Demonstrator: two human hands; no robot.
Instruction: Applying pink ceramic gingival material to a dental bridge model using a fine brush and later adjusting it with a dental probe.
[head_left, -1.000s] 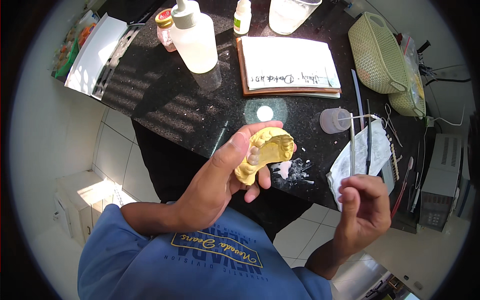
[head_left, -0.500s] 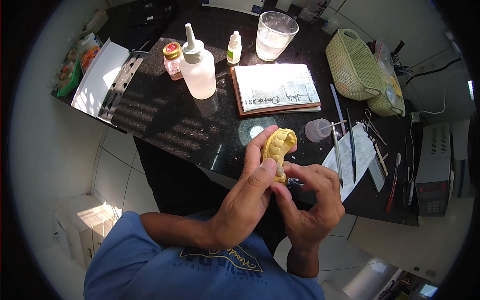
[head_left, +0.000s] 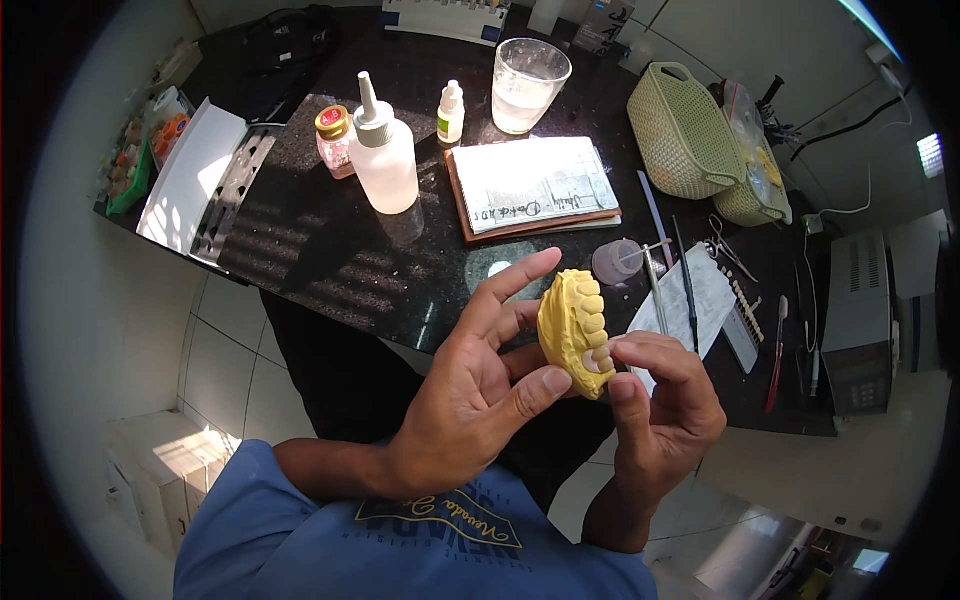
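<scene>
We cradle the yellow dental cast (head_left: 572, 330) in our left hand (head_left: 470, 405), steadying it while our right hand (head_left: 665, 415) fingertips pinch its front teeth.

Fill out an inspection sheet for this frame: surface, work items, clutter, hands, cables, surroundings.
Surface: dark speckled counter, sunlit.
Job's things: yellow dental cast, teeth showing.
Clutter: squeeze bottle, dropper bottle, clear cup, notebook, green basket, scissors.
Grippers: left hand holds the cast; right hand fingers touch its front teeth.
Cables: white cable at right.
Surroundings: white tiled floor.
</scene>
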